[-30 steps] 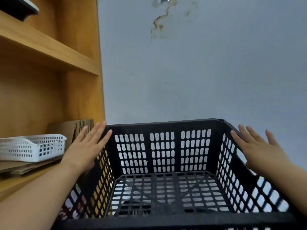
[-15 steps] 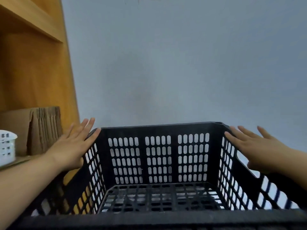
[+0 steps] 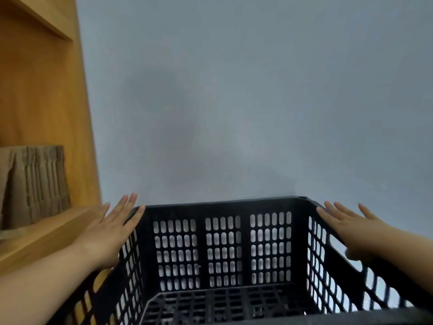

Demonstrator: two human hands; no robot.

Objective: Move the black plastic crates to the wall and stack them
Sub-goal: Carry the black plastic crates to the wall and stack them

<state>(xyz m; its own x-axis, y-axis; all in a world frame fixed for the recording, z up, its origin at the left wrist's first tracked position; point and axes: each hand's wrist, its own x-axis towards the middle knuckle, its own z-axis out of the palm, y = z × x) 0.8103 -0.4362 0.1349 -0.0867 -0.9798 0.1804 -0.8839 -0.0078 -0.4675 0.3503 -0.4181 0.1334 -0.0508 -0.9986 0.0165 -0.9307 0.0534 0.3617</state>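
**Crate held between flat palms at the wall**

Your left hand [image 3: 103, 233], fingers spread flat, pressed the black plastic crate's [image 3: 222, 252] left wall. The crate sat between both hands, facing the grey wall [image 3: 246, 102]. Your right hand [image 3: 351, 228] lay spread against its right side.

Matt black plastic crate [image 3: 222, 249] (perforated) beside smooth wooden shelving [image 3: 44, 95].

Soft, even, fairly dim light falls on the grey wall [image 3: 257, 102] beyond both hands, with a faint diffuse shadow above the space between them and no glare. The picture is slightly soft overall, and the left hand [image 3: 103, 235] and right hand [image 3: 351, 231] look a little blurred. Wide-angle distortion tilts the wooden shelf [image 3: 46, 95] outside the left hand.
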